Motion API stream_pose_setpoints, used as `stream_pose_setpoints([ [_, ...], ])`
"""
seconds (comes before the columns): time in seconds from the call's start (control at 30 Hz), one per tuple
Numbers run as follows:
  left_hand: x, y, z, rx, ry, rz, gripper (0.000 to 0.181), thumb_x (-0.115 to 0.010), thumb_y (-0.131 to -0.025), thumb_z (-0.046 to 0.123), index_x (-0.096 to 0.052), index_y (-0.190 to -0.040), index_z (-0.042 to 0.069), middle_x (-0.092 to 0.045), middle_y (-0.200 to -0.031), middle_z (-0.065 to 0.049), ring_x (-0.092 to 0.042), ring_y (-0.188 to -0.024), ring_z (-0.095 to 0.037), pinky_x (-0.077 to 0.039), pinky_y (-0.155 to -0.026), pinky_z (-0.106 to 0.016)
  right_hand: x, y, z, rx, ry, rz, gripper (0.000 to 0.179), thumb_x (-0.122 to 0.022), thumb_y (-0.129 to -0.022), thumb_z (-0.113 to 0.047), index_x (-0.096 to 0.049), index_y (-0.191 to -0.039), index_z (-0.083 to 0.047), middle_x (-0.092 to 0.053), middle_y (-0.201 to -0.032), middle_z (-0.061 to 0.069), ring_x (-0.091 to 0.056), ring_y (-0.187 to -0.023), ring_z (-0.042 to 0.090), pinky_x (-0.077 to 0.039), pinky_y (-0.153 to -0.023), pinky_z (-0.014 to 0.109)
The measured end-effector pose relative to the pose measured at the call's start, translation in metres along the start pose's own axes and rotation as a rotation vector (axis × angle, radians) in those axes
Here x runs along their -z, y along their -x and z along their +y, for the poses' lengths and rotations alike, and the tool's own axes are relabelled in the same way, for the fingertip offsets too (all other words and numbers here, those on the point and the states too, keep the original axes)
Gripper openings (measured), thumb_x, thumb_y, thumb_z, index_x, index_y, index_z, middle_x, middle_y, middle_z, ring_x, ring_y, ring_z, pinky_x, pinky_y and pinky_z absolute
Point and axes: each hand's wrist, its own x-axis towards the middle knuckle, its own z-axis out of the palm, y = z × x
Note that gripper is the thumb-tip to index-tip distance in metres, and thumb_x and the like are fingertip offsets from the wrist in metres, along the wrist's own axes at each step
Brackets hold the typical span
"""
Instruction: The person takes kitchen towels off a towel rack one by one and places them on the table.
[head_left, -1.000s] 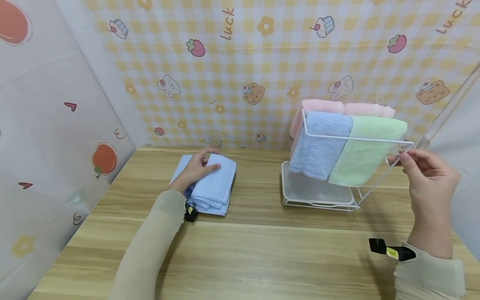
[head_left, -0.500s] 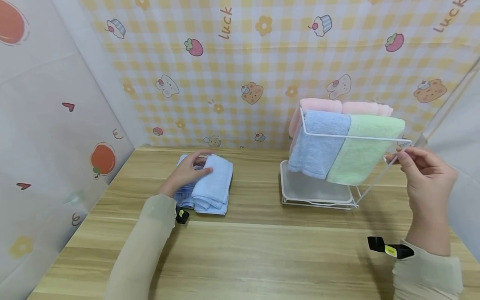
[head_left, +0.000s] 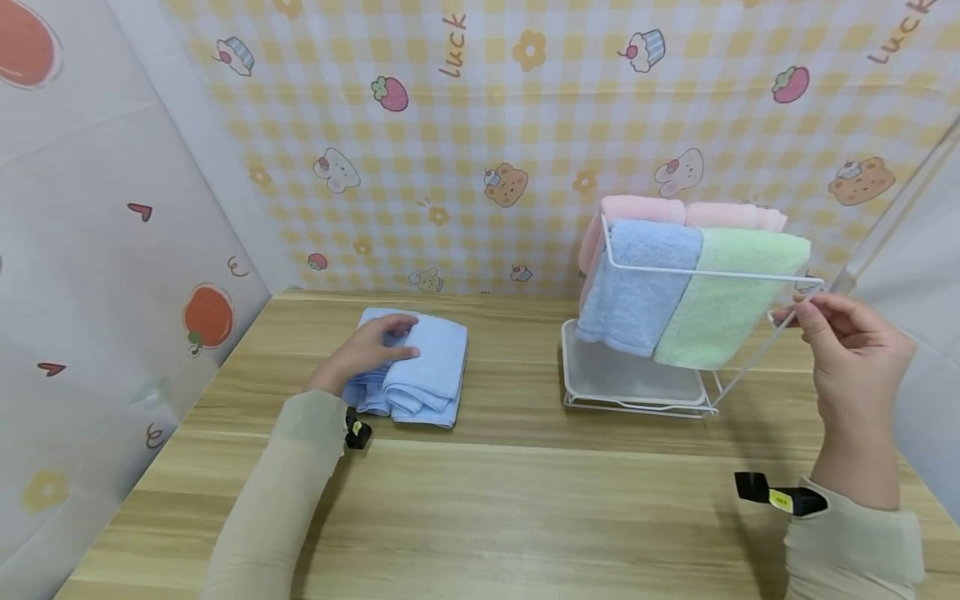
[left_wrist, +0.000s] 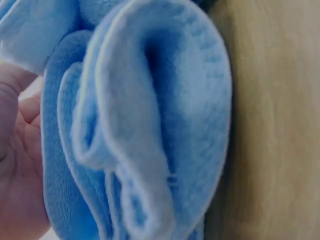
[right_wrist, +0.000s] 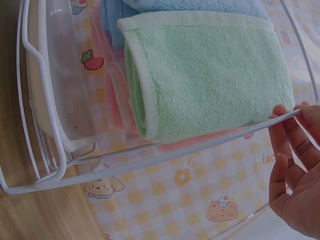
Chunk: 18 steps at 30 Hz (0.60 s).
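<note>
In the head view, my left hand [head_left: 367, 348] rests on the folded light blue towels [head_left: 433, 358] at the left of the table, with thumb and fingers spread apart. The left wrist view has the rolled, layered edges of the blue towels [left_wrist: 200, 110] in front of part of the palm [left_wrist: 22, 170]; the fingertips are hidden there. My right hand [head_left: 858, 354] pinches the sloping side bar of a white wire rack [head_left: 712, 273]. A blue towel [head_left: 637, 292], a green towel [head_left: 738, 292] and pink towels [head_left: 645, 207] hang on it.
Under the hanging towels, the rack's base holds a white tray [head_left: 637, 383]. All stands on a wood-grain table [head_left: 525, 517]. A yellow checked sheet [head_left: 450, 150] hangs close behind, and a white printed sheet [head_left: 112, 250] bounds the left side.
My left hand has drawn back a little, to the left and nearer, over the blue towels, baring more of their front folds. The right hand keeps its pinch and the rack stays put.
</note>
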Motion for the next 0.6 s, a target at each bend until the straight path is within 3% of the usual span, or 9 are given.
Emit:
stream_pose_setpoints([
  [0.13, -0.0044, -0.0023, -0.0011, 0.01, -0.045, -0.005, 0.058, -0.073, -0.091, 0.018, -0.051, -0.142, -0.001, -0.05, -0.144, -0.025, -0.047, -0.131, -0.042, -0.036, -0.113, -0.056, 0.0003, -0.0002, 0.0004, -0.007, -0.015, 0.009, 0.016, -0.058, -0.088, 0.02, -0.06, -0.102, 0.028, -0.076, -0.085, 0.014, -0.073, -0.074, 0.018, -0.053, -0.066, 0.017],
  [0.33, -0.0075, -0.0046, -0.0003, -0.028, -0.105, 0.015, 0.058, -0.074, -0.09, 0.017, -0.051, -0.14, -0.004, -0.045, -0.149, -0.026, -0.047, -0.131, -0.045, -0.035, -0.113, -0.057, 0.0008, -0.0001, 0.0006, -0.008, -0.014, 0.022, 0.015, -0.058, -0.088, 0.02, -0.062, -0.101, 0.026, -0.076, -0.083, 0.014, -0.073, -0.073, 0.018, -0.053, -0.065, 0.017],
  [0.6, -0.0048, -0.0002, 0.0082, -0.008, -0.061, 0.026, 0.059, -0.072, -0.092, 0.018, -0.049, -0.142, -0.001, -0.047, -0.147, -0.025, -0.048, -0.13, -0.044, -0.037, -0.111, -0.058, 0.0012, -0.0003, 0.001, 0.0, -0.011, 0.015, 0.017, -0.06, -0.087, 0.02, -0.059, -0.101, 0.029, -0.076, -0.084, 0.014, -0.074, -0.073, 0.017, -0.054, -0.066, 0.017],
])
